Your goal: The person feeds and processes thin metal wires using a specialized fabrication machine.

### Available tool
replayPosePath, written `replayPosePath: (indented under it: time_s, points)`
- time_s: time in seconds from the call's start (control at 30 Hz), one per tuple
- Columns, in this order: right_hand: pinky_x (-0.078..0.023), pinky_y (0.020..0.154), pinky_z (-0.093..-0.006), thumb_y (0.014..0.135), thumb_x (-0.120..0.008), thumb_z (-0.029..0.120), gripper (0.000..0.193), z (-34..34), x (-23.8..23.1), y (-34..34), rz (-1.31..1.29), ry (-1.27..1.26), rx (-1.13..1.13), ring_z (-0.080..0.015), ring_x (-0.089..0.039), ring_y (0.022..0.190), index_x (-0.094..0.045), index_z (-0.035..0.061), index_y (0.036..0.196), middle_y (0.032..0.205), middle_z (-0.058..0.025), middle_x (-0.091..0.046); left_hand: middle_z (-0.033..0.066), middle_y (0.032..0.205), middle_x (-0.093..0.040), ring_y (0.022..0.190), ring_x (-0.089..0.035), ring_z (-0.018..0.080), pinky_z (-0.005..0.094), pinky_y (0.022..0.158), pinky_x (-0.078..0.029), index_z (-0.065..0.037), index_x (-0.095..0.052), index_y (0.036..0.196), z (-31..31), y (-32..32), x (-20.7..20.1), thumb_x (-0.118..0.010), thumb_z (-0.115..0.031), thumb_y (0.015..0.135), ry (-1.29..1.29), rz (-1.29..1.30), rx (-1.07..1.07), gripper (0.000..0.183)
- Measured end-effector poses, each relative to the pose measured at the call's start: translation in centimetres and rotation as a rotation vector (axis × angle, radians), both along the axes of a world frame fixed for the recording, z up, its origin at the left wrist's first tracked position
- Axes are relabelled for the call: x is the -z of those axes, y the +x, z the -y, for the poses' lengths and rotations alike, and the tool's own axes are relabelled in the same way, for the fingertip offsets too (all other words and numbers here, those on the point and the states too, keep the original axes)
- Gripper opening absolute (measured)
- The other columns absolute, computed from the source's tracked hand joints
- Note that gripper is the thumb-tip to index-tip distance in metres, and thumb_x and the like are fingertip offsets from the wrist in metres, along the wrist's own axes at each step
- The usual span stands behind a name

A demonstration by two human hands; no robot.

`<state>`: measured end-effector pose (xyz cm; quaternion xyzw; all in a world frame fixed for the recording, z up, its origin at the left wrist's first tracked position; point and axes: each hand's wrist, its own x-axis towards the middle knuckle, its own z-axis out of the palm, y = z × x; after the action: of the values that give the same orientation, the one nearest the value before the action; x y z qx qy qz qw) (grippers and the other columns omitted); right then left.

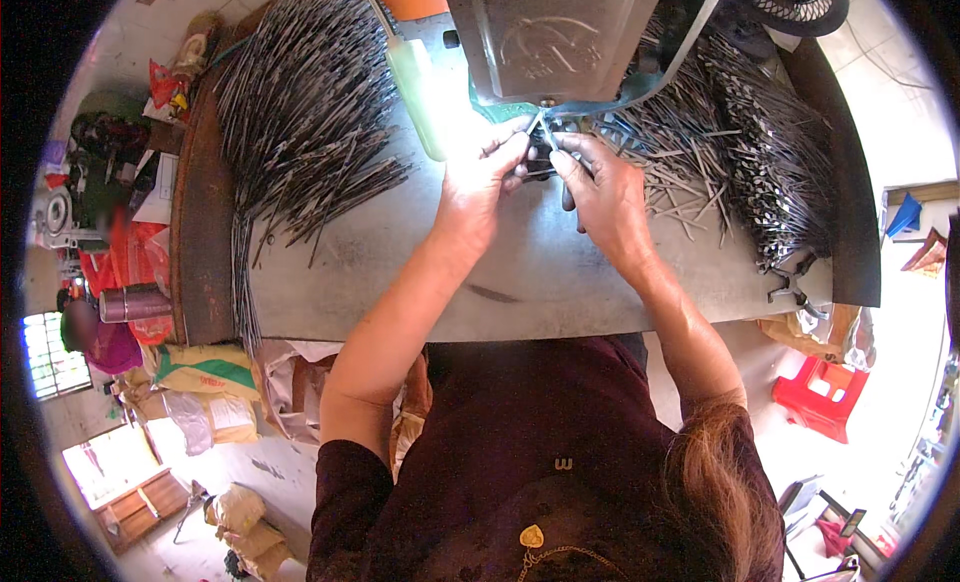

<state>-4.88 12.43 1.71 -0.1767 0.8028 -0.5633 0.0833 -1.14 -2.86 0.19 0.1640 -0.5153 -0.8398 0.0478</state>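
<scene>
Both my hands are close together under the head of a grey machine [550,42], in a bright light. My left hand [478,177] is closed, pinching the end of a thin metal strip [534,124]. Beside it my right hand [608,192] is closed on another slim metal strip [549,137], whose tip points up toward the machine. The two strips seem to meet or cross near the machine's lower edge; glare hides the exact contact. Dark machine parts show between my fingers.
A large heap of thin dark metal strips [310,102] lies on the left of the metal table [400,292]. More strips [770,152] pile up on the right, with pliers-like dark tool [795,282] near the edge. A lit lamp [418,92] stands left of the machine. A red stool [820,397] is on the floor.
</scene>
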Motion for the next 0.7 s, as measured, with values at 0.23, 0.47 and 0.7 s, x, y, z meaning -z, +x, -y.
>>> replayPosePath:
  time_s: [0.23, 0.47, 0.7]
  points:
    - [-0.037, 0.039, -0.0238, 0.089, -0.061, 0.021, 0.023, -0.7, -1.2, -2.7, -0.008, 0.142, -0.204, -0.0045, -0.046, 0.046, -0.064, 0.0036, 0.102, 0.062, 0.0009, -0.054, 0.0129, 0.084, -0.066, 0.074, -0.062, 0.0255, 0.0347, 0.07, -0.049, -0.005, -0.067, 0.106, 0.0, 0.6, -1.0, -0.062, -0.01, 0.085, -1.325, -0.201, -0.145, 0.023]
    - [-0.04, 0.041, -0.025, 0.089, -0.061, 0.022, 0.022, -1.1, -0.8, -1.4, 0.299, 0.027, -0.099, -0.0069, -0.053, 0.05, -0.066, 0.0056, 0.104, 0.066, -0.004, -0.06, 0.0043, 0.074, -0.064, 0.068, -0.058, 0.0126, 0.0277, 0.062, -0.047, 0.001, -0.068, 0.089, 0.3, -0.2, -0.6, -0.067, -0.007, 0.08, -0.702, -0.258, -0.188, 0.013]
    - [-0.043, 0.059, -0.0191, 0.088, -0.062, 0.018, 0.033, -0.9, -0.8, 0.5, 0.24, -0.041, -0.135, -0.0067, -0.054, 0.066, -0.06, 0.0051, 0.118, 0.082, -0.0051, -0.065, 0.0005, 0.072, -0.061, 0.067, -0.057, 0.0088, 0.0237, 0.059, -0.047, -0.001, -0.065, 0.087, 0.4, 1.5, -2.1, -0.067, -0.009, 0.081, -0.102, -0.162, 0.028, 0.011]
